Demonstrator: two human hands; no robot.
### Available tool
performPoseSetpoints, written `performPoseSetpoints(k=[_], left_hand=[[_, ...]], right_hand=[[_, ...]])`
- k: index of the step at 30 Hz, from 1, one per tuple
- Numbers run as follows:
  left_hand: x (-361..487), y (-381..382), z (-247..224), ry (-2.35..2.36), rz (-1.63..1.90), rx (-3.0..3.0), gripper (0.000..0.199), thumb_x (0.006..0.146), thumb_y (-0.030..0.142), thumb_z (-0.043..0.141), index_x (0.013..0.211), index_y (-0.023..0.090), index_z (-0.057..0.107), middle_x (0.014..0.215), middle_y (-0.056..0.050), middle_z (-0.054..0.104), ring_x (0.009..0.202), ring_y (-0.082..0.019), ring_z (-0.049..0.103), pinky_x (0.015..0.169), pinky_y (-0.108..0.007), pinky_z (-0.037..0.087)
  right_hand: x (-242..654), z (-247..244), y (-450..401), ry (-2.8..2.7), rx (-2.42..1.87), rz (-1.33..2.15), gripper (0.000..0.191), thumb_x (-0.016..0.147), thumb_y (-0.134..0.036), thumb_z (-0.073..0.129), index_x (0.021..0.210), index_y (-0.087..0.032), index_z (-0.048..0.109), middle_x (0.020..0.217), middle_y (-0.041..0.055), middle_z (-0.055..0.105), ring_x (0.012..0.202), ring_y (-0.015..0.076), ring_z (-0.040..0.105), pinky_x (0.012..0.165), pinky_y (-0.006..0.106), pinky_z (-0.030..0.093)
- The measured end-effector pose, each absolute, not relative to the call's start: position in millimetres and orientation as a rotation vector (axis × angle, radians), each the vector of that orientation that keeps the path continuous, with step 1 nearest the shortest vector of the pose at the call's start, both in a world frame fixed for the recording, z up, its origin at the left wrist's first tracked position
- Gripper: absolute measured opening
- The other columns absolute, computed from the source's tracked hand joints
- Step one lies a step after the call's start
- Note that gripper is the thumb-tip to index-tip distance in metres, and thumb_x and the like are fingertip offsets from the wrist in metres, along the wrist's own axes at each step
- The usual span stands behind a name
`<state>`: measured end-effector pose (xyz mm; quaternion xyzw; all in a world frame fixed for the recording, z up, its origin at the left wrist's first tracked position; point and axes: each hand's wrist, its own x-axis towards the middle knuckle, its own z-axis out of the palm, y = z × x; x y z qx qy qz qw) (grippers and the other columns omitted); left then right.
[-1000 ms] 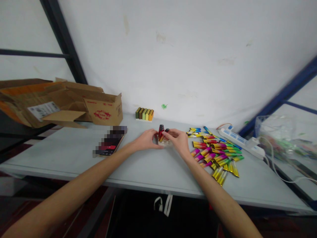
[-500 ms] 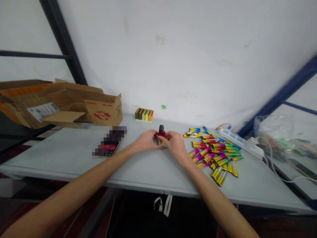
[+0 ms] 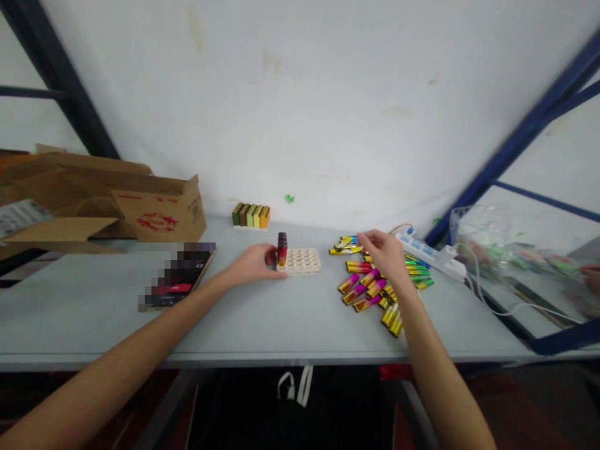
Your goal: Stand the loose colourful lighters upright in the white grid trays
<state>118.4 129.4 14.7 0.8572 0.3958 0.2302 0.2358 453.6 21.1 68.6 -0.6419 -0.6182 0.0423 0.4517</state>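
Observation:
My left hand (image 3: 255,262) grips the left end of a white tray (image 3: 307,269) with rows of holes, thumb along its front edge and fingers at its left. A short row of red lighters (image 3: 282,250) stands upright in the tray's left end, beside those fingers; the other holes in view hold nothing. Over to the right, my right hand (image 3: 387,253) reaches above a loose pile of shiny lighters (image 3: 359,284) coloured gold, pink, red, green and blue. Its fingers are stretched leftward and slightly apart, with nothing visible between them; the hand covers part of the pile.
Against the wall stands a second tray filled with green, brown and yellow lighters (image 3: 252,215). Open cardboard boxes (image 3: 159,215) and a partly blurred dark flat item (image 3: 180,278) lie left. A white power strip (image 3: 431,256) with cables and a plastic bag (image 3: 480,234) are right.
My right hand has left the red lighters and moved right, over the pile. My left hand stays at the tray, whose holes now show. The view has shifted to the right.

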Motion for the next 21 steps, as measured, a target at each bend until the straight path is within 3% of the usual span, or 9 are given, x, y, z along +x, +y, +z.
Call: performPoseSetpoints(k=[7,13,21], left_hand=[[119.5,131.3,13.7,1.067,0.628,2.409,0.059,0.059,0.066,0.081,0.090,0.018,0.069,0.084,-0.004,0.068,0.075,-0.024,0.063,0.070,-0.034,0.048],[119.4,131.9,13.7,1.062,0.613,2.425,0.060,0.060,0.067,0.080,0.091,0.018,0.068,0.085,-0.004,0.068,0.076,-0.023,0.063,0.071,-0.034,0.048],[119.5,127.6,15.8,1.109,0.581,2.436,0.061,0.061,0.067,0.080,0.094,0.017,0.068,0.087,-0.005,0.069,0.077,-0.023,0.063,0.070,-0.033,0.048]], right_hand=[[515.3,68.3,-13.5,-1.584,-1.677,0.164,0.045,0.092,-0.059,0.059,0.093,-0.018,0.075,0.087,0.0096,0.079,0.078,0.0252,0.073,0.074,0.036,0.055],[523.6,53.9,-12.1,-1.960,-1.718,0.093,0.025,0.093,-0.039,0.063,0.104,-0.021,0.077,0.106,0.0090,0.078,0.090,0.0255,0.072,0.083,0.038,0.055],[531.4,39.6,46.5,-2.406,-1.813,0.056,0.020,0.087,-0.026,0.071,0.103,-0.021,0.081,0.106,0.0117,0.071,0.102,0.0266,0.064,0.098,0.040,0.049]])
